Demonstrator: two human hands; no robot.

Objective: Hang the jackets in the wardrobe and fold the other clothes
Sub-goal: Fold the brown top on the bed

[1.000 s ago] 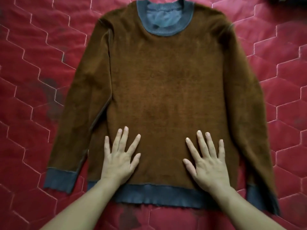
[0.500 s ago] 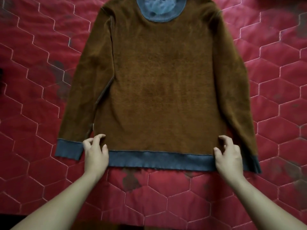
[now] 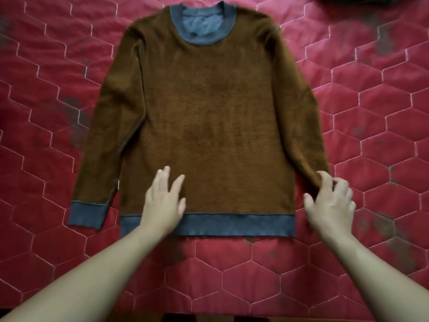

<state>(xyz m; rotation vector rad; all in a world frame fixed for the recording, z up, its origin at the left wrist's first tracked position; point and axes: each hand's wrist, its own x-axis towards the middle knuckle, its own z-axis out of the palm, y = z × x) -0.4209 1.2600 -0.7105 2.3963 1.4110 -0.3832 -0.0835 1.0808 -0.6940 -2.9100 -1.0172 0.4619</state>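
A brown sweater with a blue-grey collar, hem and cuffs lies flat, front up, on the red quilted bedcover. Its left sleeve lies straight along its side, with the cuff showing. My left hand rests on the lower left of the sweater's body just above the hem, fingers straight and slightly spread. My right hand is at the end of the right sleeve, fingers curled on the fabric near the cuff. That cuff is hidden under the hand.
A dark object pokes in at the top right corner of the bedcover. The bed's front edge runs along the bottom of the view, close to my arms.
Both hands left the hem corners. My left hand moved right and up onto the sweater's body and flattened; my right hand shifted right to the right sleeve's end. The view tilted upward.
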